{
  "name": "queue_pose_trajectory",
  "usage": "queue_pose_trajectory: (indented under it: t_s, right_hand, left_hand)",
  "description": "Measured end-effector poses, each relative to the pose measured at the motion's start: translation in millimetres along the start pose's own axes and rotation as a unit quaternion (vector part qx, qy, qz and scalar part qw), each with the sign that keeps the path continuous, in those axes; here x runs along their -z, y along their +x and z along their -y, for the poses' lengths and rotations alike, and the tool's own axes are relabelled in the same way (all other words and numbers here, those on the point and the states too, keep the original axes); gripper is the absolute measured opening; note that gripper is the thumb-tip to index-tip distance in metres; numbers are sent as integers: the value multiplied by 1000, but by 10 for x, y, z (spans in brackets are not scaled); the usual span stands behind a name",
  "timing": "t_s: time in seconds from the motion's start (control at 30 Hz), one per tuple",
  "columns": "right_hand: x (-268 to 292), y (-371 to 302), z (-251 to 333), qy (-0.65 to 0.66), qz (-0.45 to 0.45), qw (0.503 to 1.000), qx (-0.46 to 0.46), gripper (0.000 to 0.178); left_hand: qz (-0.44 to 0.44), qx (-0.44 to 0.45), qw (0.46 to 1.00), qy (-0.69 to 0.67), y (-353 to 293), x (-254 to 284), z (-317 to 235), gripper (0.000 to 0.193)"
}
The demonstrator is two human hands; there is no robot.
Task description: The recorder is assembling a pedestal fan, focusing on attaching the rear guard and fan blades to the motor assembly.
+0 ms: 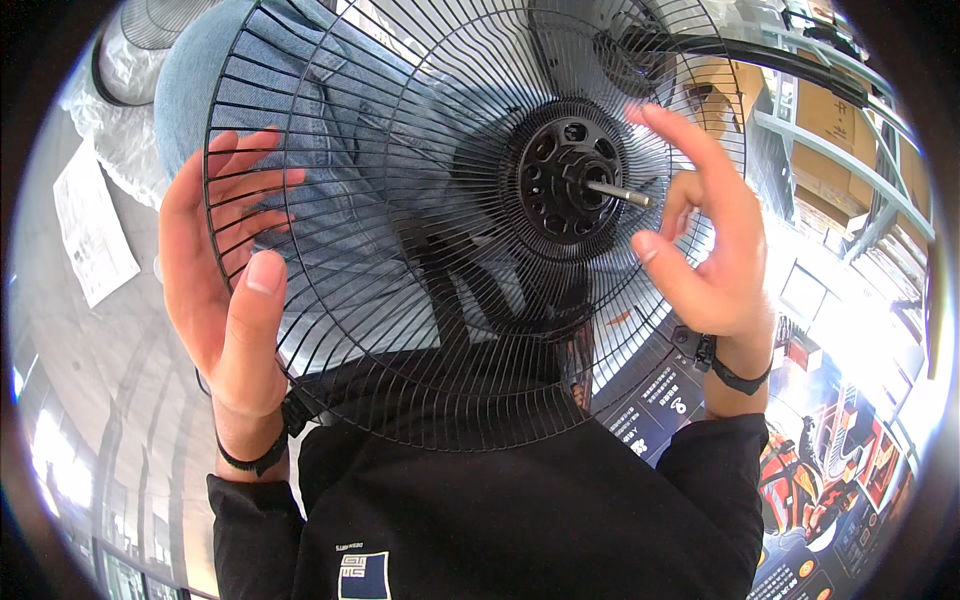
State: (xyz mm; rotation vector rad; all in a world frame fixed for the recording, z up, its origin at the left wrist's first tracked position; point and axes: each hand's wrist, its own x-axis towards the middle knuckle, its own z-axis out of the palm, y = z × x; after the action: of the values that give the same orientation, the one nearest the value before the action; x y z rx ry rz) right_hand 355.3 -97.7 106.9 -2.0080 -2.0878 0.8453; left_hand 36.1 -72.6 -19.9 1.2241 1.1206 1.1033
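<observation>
A round black wire fan grille (390, 180) fills the middle of the head view, tilted in front of my jeans. At its centre sits a black motor hub (548, 190) with round holes, and a bare metal shaft (622, 193) sticks out of it. My left hand (225, 290) is curled around the grille's left edge, thumb in front and fingertips behind the wires. To the right of the shaft, my right hand (725, 240) is held with thumb and index finger apart, and nothing shows between them.
On the floor at left lie a printed white sheet (92, 225) and clear plastic wrapping (135, 170). Cardboard boxes (835, 115) stand on a metal rack (800, 140) at upper right. A dark printed panel (840, 520) is at lower right. A black curved tube (770, 55) crosses the upper right.
</observation>
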Motion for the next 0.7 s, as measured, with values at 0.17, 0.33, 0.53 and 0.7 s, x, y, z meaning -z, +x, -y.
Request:
queue_pose_trajectory:
  t_s: [0.17,0.33,0.53,0.7]
  right_hand:
    - [43,-19,31,-33,24,998,-56,71]
    - [-78,181,-83,0,1,995,100,80]
    - [-227,282,-225,-7,59,978,202,78]
    - [-344,232,-176,-13,2,986,166,73]
  left_hand:
    - [-4,-3,1000,2,-5,9,-7,72]
    - [14,-5,999,31,5,17,-20,76]
    - [13,-7,999,41,8,-6,-42,74]
    - [10,6,1000,7,3,8,-43,73]
